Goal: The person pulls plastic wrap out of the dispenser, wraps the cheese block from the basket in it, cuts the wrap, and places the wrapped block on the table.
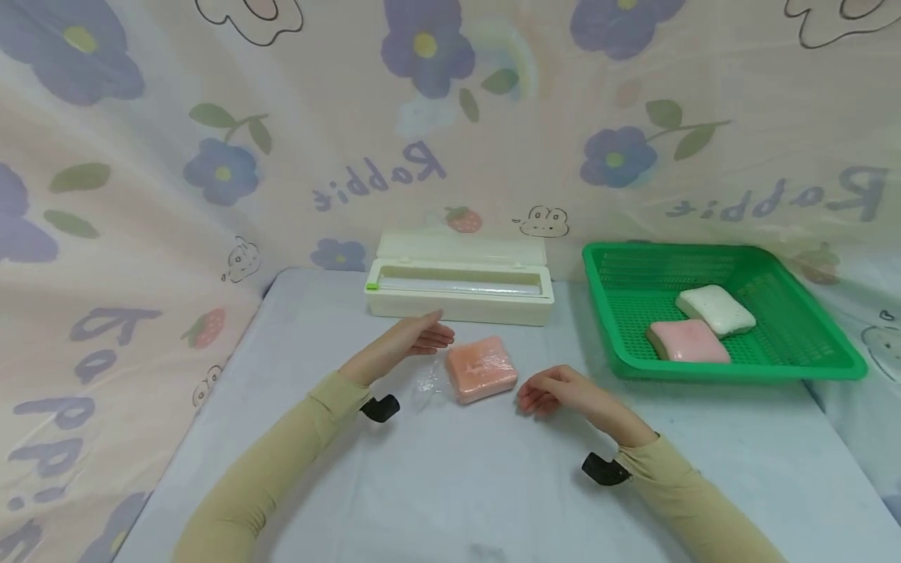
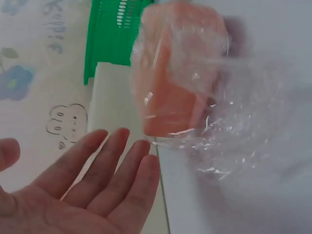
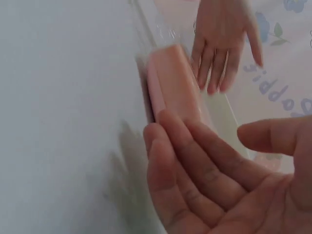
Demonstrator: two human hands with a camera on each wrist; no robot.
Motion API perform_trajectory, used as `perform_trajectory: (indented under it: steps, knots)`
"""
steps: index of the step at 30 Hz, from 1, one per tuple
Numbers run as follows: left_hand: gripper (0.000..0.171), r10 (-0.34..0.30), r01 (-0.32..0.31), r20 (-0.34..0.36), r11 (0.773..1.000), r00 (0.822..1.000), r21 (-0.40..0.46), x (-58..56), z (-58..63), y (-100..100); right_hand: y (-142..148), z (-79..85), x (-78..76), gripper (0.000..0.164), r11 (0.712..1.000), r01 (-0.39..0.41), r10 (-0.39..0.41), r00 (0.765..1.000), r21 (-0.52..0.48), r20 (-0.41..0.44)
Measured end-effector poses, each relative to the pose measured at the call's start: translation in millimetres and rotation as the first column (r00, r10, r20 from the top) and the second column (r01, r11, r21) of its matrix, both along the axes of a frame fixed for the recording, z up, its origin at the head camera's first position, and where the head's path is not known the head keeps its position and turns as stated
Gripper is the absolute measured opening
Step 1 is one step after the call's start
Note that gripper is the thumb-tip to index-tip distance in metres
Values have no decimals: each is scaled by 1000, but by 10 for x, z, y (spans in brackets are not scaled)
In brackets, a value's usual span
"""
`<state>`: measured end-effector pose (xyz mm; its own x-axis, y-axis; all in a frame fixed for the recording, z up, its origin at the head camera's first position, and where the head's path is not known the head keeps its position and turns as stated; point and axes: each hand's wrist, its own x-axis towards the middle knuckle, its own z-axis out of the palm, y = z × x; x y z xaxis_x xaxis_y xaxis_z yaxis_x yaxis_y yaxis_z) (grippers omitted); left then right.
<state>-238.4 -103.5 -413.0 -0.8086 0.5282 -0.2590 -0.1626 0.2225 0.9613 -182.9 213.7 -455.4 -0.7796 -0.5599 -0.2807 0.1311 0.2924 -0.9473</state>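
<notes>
On the table lies a square orange block point(image 1: 482, 369) with rounded edges, wrapped in clear plastic film. Loose film point(image 1: 428, 383) sticks out from its left side, crumpled and shiny in the left wrist view. My left hand point(image 1: 411, 338) is just left of the block, palm facing it, fingers nearly straight and holding nothing. On the other side, my right hand point(image 1: 556, 391) has loosely bent fingers with nothing in them. Its fingertips point(image 3: 168, 119) overlap the block's near end in the right wrist view.
A long cream cling film dispenser point(image 1: 461, 306) stands behind the block, lid raised and a film roll inside. At right is a green plastic basket point(image 1: 732, 373) holding a pink block point(image 1: 688, 342) and a white block point(image 1: 716, 309). A flower-patterned curtain point(image 1: 507, 156) hangs behind the table.
</notes>
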Motion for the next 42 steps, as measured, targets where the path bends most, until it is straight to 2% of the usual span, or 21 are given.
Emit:
perform_trajectory:
  steps: [5, 9, 12, 18, 22, 25, 27, 29, 31, 32, 33, 34, 36, 37, 39, 41, 42]
  knots:
    - [68, -18, 19, 37, 999, 999, -27, -139, -115, 60, -149, -28, 74, 44, 997, -15, 18, 999, -78, 47]
    - [67, 5, -3, 68, 1000, 998, -27, -137, -145, 84, -198, -17, 56, 46, 995, 32, -29, 999, -92, 35]
    - [61, 23, -22, 96, 1000, 995, -15, -79, -149, 97, -192, -4, -8, 47, 990, 89, -86, 996, -106, 36]
    - [51, 54, -66, 169, 996, 984, 61, 129, -222, 88, -201, -46, -175, 47, 974, 194, -187, 980, -120, 70]
    - [51, 88, -118, 203, 983, 975, 140, 285, -281, 67, -247, -69, -259, 47, 971, 210, -200, 976, -117, 90]
    - [50, 129, -176, 231, 965, 964, 197, 359, -325, 62, -284, -70, -286, 46, 970, 213, -203, 975, -119, 95]
    - [48, 155, -212, 252, 953, 955, 216, 378, -363, 67, -290, -68, -276, 45, 974, 202, -196, 979, -99, 63]
    - [44, 187, -247, 268, 946, 945, 210, 368, -404, 84, -269, -70, -253, 44, 981, 182, -183, 983, -67, -9]
    - [40, 220, -278, 281, 942, 934, 187, 342, -445, 97, -235, -79, -214, 42, 987, 161, -159, 976, 1, -152]
    - [38, 231, -287, 284, 942, 931, 173, 324, -465, 105, -215, -81, -188, 40, 988, 151, -139, 962, 35, -237]
    - [36, 243, -297, 295, 942, 924, 155, 302, -481, 110, -195, -84, -161, 39, 988, 141, -110, 938, 71, -328]
    - [34, 251, -303, 302, 943, 920, 138, 285, -497, 120, -171, -88, -123, 37, 985, 136, -79, 903, 106, -422]
    - [33, 255, -304, 313, 945, 915, 118, 237, -521, 139, -131, -76, -49, 39, 977, 126, 6, 795, 174, -607]
    - [34, 254, -301, 316, 947, 914, 110, 211, -524, 147, -119, -60, -14, 42, 971, 120, 55, 730, 207, -681]
    - [35, 248, -288, 310, 953, 918, 92, 160, -522, 160, -106, -26, 44, 51, 955, 100, 174, 578, 280, -798]
    - [35, 237, -274, 305, 958, 922, 84, 116, -512, 178, -115, 5, 93, 59, 933, 80, 285, 426, 350, -859]
    - [36, 232, -266, 303, 961, 924, 77, 99, -507, 191, -122, 12, 116, 63, 918, 73, 339, 362, 389, -868]
